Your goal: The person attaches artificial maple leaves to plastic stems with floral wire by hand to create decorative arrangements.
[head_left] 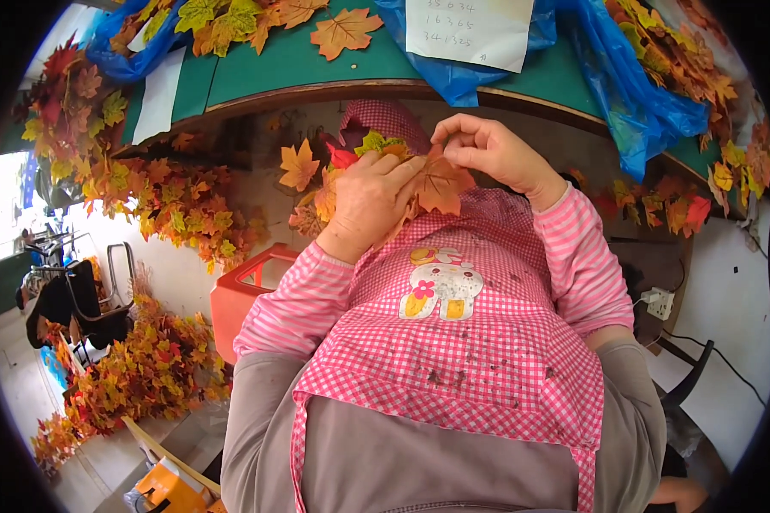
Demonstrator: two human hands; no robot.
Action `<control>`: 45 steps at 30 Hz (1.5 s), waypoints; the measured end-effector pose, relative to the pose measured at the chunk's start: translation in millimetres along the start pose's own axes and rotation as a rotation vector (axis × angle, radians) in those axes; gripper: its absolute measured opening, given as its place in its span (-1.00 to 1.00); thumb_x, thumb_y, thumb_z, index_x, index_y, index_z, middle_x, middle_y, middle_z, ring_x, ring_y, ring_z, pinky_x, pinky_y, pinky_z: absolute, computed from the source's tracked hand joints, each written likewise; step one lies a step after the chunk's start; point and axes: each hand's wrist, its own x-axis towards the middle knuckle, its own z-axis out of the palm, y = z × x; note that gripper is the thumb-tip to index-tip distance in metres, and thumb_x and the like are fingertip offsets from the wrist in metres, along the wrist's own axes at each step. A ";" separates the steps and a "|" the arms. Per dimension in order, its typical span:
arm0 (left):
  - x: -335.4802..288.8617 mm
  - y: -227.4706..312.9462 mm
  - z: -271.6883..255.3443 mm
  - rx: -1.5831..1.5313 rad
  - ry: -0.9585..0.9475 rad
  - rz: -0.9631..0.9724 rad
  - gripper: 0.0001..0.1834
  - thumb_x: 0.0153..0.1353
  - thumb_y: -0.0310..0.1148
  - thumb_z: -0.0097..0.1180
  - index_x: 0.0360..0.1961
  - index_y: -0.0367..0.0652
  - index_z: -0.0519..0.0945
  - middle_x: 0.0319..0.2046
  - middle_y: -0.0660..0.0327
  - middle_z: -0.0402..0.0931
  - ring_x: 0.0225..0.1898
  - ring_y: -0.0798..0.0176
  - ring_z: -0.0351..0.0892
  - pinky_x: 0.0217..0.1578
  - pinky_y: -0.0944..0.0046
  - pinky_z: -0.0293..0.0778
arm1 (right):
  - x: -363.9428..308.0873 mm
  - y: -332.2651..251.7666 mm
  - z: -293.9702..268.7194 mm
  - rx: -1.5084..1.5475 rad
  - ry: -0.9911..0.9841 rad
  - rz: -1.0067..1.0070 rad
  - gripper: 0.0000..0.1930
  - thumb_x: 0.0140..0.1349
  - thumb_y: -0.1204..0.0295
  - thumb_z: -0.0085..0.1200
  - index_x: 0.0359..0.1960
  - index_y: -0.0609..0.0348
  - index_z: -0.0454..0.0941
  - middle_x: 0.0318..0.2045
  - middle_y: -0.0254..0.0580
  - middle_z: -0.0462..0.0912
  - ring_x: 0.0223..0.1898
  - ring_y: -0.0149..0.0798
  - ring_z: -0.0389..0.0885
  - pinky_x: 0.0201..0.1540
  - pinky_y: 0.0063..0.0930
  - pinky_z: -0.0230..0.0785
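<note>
Over my lap, my left hand (368, 197) is closed round a bunch of artificial maple leaves (325, 198) in orange, red and yellow-green. Its stems are hidden under the fingers. My right hand (506, 160) is raised just beside it, thumb and forefinger pinched at the upper edge of an orange maple leaf (442, 184). This leaf lies against the bunch, to the right of my left fingers. A single orange leaf (299, 165) sticks out at the bunch's left side. Beneath both hands is a pink checked apron (488, 350) with a rabbit patch.
A green table (274, 68) curves across the front, carrying loose leaves, blue plastic bags (633, 94) and a handwritten paper (469, 30). Leaf garlands (171, 197) hang at its left edge. A red stool (239, 299) stands by my left elbow, near a large leaf heap (137, 368).
</note>
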 end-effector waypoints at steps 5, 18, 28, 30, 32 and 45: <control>12.7 10.7 5.3 0.099 0.027 0.020 -0.74 0.07 -0.38 0.17 -0.16 -0.03 0.64 -0.43 0.26 0.49 -0.30 0.12 0.49 -0.29 0.14 0.40 | -2.6 9.0 0.0 -0.042 0.083 -0.028 -0.77 0.23 0.60 0.02 -0.07 0.23 0.46 -0.29 -0.32 0.60 -0.25 -0.51 0.56 -0.16 -0.61 0.44; 21.5 33.1 20.7 -0.084 0.136 -0.104 -0.79 0.08 -0.50 0.10 -0.21 -0.14 0.58 -0.40 0.16 0.49 -0.36 0.06 0.54 -0.39 0.17 0.49 | -13.3 15.8 18.5 -0.232 0.330 -0.116 -0.83 0.17 0.52 0.16 -0.24 0.26 0.48 -0.44 -0.24 0.61 -0.39 -0.42 0.57 -0.30 -0.51 0.44; 3.8 -3.3 27.9 -0.232 0.000 -0.238 -0.95 0.13 -0.53 0.07 -0.36 -0.24 0.53 -0.41 -0.02 0.48 -0.42 -0.16 0.51 -0.39 -0.01 0.43 | -22.5 31.1 5.4 -1.062 0.354 -0.077 -0.75 0.13 0.31 0.11 -0.18 0.10 0.58 -0.19 -0.09 0.62 -0.10 0.01 0.55 -0.04 -0.13 0.41; 6.7 -3.5 39.6 -0.306 -0.005 -0.287 -0.95 0.16 -0.53 0.07 -0.38 -0.29 0.54 -0.42 -0.03 0.51 -0.41 -0.14 0.53 -0.36 0.02 0.44 | -30.9 19.1 -5.9 -1.039 0.367 -0.100 -0.74 0.12 0.32 0.11 -0.14 0.05 0.58 -0.11 -0.13 0.57 -0.01 0.02 0.47 0.03 -0.16 0.36; 4.7 -7.5 57.1 -0.456 0.044 -0.352 -0.95 0.17 -0.54 0.08 -0.36 -0.29 0.56 -0.43 -0.02 0.54 -0.39 -0.07 0.57 -0.36 0.08 0.46 | -45.2 -12.9 -17.5 -0.989 0.372 -0.127 -0.74 0.12 0.30 0.13 -0.18 0.10 0.60 -0.20 -0.12 0.61 -0.10 -0.02 0.55 -0.06 -0.21 0.41; 7.5 -12.9 83.3 -0.538 0.029 -0.271 -0.96 0.15 -0.55 0.08 -0.37 -0.28 0.56 -0.44 -0.01 0.52 -0.37 -0.07 0.56 -0.34 0.11 0.45 | -67.3 -138.1 -293.8 -1.973 1.141 -0.129 -0.74 0.10 0.45 0.14 -0.13 -0.03 0.60 -0.33 -0.16 0.60 -0.16 0.07 0.57 -0.12 -0.15 0.44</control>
